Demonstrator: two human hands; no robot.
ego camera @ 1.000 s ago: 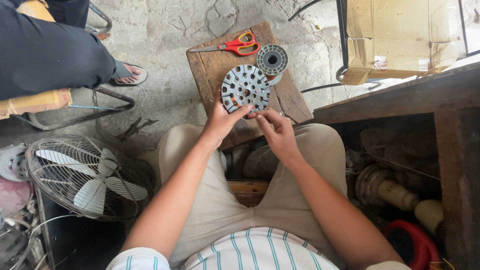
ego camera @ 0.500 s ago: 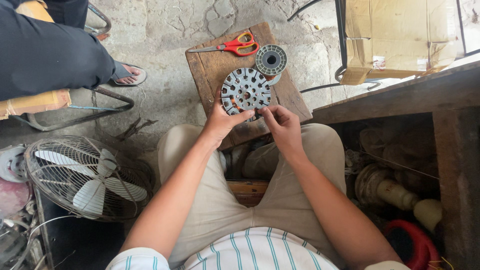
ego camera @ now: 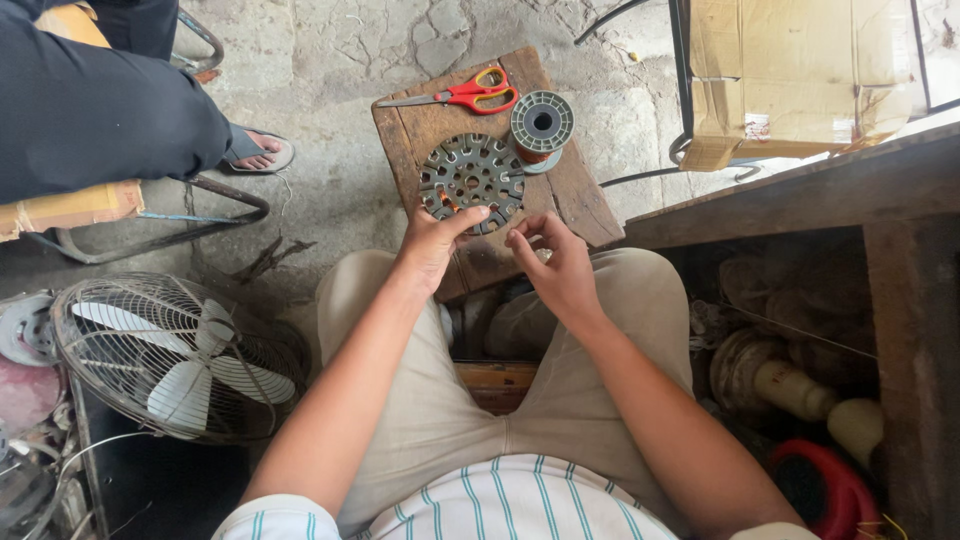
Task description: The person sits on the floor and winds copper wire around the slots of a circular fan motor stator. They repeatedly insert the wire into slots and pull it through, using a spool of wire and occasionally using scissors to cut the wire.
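Left hand (ego camera: 432,243) gripping the near rim of a round slotted metal disc (ego camera: 471,177) lying mid wooden stool (ego camera: 580,205), right hand (ego camera: 556,262) hovering just beside, fingertips pinching together, scissors (ego camera: 470,95) and wire spool (ego camera: 541,123) sitting along the far edge

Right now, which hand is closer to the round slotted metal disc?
Left. The left hand grips the disc's near edge; the right hand sits just off its lower right, fingers pinched.

Right hand (ego camera: 560,262) off the slotted disc (ego camera: 472,178) — pinching.
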